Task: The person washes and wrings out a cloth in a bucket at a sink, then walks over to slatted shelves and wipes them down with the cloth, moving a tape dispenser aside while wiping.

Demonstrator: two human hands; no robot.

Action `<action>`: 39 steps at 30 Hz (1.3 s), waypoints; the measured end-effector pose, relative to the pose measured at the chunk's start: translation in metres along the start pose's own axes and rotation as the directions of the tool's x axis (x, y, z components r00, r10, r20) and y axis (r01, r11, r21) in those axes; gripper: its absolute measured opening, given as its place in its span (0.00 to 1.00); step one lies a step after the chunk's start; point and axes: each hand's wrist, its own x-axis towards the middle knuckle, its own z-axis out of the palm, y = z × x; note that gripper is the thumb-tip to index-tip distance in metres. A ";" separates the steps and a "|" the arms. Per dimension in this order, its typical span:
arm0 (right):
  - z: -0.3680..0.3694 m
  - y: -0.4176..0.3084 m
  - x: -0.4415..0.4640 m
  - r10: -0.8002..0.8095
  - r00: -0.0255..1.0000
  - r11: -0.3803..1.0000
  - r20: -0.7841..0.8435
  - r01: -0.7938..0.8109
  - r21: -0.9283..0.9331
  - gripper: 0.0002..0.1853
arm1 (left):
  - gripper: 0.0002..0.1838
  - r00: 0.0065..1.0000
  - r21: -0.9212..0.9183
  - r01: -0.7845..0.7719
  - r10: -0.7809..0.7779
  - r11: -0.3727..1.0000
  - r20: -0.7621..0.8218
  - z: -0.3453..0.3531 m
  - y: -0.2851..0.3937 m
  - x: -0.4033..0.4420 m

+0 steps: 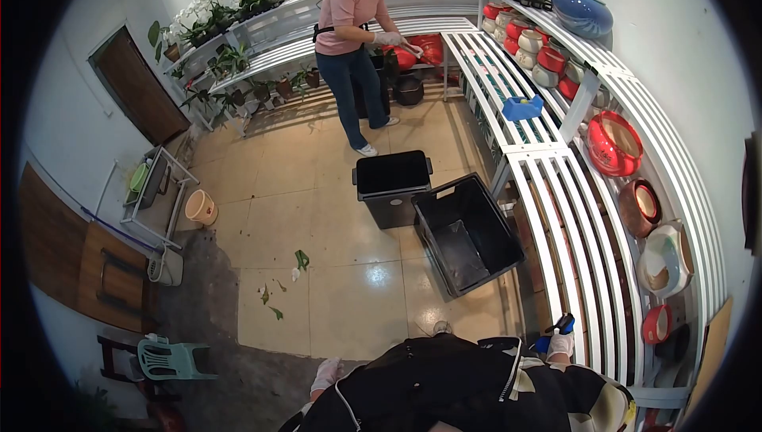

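Note:
My left hand (327, 372), in a whitish glove, hangs beside my dark jacket at the bottom of the head view, low over the floor. How its fingers lie is too small to make out. On the right, my right hand (560, 343), gloved too, is closed around a black and blue object (564, 323) at the edge of the white slatted bench (556, 218). In front of me on the tiles stand a black bin (393, 202) and a larger open black crate (468, 238), which is tilted in view.
Another person (353, 51) with gloved hands stands at the back shelves. A blue tape dispenser (522, 107) sits on the bench; red and white pots (614, 144) line the right shelf. Green leaves (302, 259) lie on the floor, left of which are a bucket (202, 207) and stool (171, 359).

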 end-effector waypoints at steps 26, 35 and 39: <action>0.013 0.011 0.021 -0.036 0.998 0.999 -0.045 0.037 0.021 0.32 | 0.12 0.894 -0.463 0.403 -0.447 0.790 0.015 0.012 0.010 -0.002; 0.004 0.002 -0.001 -0.053 0.997 0.996 -0.058 0.048 -0.079 0.31 | 0.12 0.900 -0.448 0.385 -0.435 0.807 -0.010 0.012 0.012 -0.002; -0.017 -0.021 -0.039 0.012 0.998 0.998 -0.068 -0.016 -0.058 0.31 | 0.12 0.957 -0.265 0.277 -0.290 0.924 -0.011 0.002 0.029 -0.021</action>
